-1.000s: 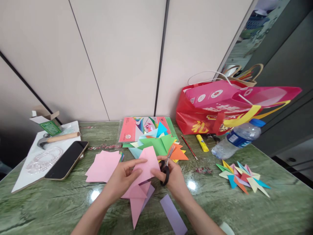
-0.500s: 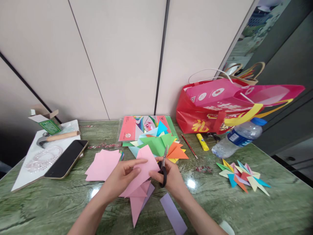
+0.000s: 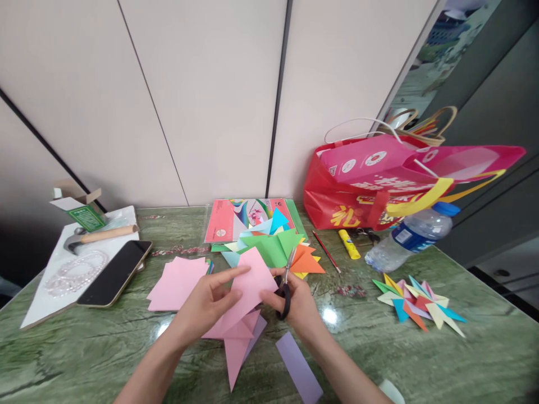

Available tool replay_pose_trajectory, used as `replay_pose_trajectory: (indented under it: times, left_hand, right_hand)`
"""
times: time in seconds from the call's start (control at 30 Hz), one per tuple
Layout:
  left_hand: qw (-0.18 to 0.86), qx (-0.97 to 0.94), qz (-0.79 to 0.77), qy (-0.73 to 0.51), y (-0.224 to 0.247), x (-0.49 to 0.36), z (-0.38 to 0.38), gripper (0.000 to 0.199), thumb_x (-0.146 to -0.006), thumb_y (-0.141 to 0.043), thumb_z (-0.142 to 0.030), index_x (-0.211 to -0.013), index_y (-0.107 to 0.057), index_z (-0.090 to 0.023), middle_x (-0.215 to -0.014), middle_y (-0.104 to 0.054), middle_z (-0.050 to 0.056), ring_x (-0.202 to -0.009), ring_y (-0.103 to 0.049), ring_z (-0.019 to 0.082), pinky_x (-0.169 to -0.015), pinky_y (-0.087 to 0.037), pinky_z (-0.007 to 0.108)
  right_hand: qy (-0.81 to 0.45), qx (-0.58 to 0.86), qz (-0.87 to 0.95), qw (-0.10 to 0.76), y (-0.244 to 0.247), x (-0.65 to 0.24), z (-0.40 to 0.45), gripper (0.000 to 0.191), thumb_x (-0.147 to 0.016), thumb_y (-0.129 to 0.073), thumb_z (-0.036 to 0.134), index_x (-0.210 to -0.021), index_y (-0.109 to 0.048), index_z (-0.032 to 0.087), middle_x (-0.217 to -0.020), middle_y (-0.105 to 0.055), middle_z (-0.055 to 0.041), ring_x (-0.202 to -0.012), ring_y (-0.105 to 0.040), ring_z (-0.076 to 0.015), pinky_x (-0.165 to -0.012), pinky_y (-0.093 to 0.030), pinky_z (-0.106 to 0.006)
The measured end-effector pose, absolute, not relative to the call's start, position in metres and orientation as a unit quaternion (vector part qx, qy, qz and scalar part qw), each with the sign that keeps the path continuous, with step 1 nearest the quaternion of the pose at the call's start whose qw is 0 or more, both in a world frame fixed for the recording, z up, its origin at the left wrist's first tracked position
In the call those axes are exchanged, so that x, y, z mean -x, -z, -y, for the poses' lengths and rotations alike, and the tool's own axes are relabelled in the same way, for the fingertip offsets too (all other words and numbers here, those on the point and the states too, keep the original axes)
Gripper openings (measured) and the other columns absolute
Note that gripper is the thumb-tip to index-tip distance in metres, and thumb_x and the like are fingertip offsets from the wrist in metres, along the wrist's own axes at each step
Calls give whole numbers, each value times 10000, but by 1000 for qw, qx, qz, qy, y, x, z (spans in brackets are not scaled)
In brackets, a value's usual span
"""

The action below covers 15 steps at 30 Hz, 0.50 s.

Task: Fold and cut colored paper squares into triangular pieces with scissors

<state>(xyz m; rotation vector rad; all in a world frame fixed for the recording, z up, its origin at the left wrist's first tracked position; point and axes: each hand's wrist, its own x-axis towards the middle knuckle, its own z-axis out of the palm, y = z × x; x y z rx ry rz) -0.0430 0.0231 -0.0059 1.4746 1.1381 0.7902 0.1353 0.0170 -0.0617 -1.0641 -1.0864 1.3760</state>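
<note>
Between my two hands is a pink sheet of paper, tilted with one corner up. The thumb and fingers of my left hand pinch its left side. My right hand pinches the right edge and also carries black-handled scissors, their blades pointing up. Below the sheet lie folded pink paper pieces with a purple piece partly under them. Nearer the table's front is a purple paper strip. A stack of pink paper rests left of my left hand.
Behind my hands are folded coloured papers and a paper pack. At right stand a red bag, a water bottle, a glue stick, a pencil and paper stars. A phone and hammer lie left.
The pink sheet and both hands have shifted very slightly; the scissors in my right hand have moved a little to the right. Everything else stays in place.
</note>
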Motion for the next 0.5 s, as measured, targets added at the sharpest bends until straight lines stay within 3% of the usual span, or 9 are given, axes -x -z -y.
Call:
replay_pose_trajectory:
  times: [0.2,0.3,0.43,0.5]
  left_hand:
    - [525,-612,-485,-338,7,41,-23,341,-720,-626,-247,-1056,-675,-211,-999,-702,59,-674,-635,181,-574,-516,270]
    - [528,-567,-507,-378,3,47,-25,419,-705,-647,-267,-1121,-635,-219,-833,-734,42,-586,-648,179,-515,-520,267]
    - [548,-512,-496,-437,-3,61,-26,586,-693,-681,-277,-1253,-515,-223,-748,-744,36,-678,-696,226,-571,-544,284]
    - [538,-514,-500,-443,-6,66,-25,611,-680,-696,-268,-1258,-508,-211,-731,-745,45,-690,-700,241,-499,-523,248]
  right_hand:
    - [-573,437,457,521,61,-135,-17,415,-570,-774,365,-868,-551,181,-601,-565,42,-499,-476,-104,-454,-359,-213]
    - [-611,415,477,476,60,-133,-15,442,-584,-772,373,-908,-544,175,-629,-584,33,-512,-493,-102,-484,-368,-219]
    - [-678,368,507,385,60,-131,-9,454,-612,-766,350,-960,-530,178,-663,-605,25,-583,-538,-114,-560,-395,-230]
    - [-700,343,510,363,59,-131,-7,444,-620,-765,334,-960,-523,183,-709,-624,9,-631,-552,-121,-595,-406,-235]
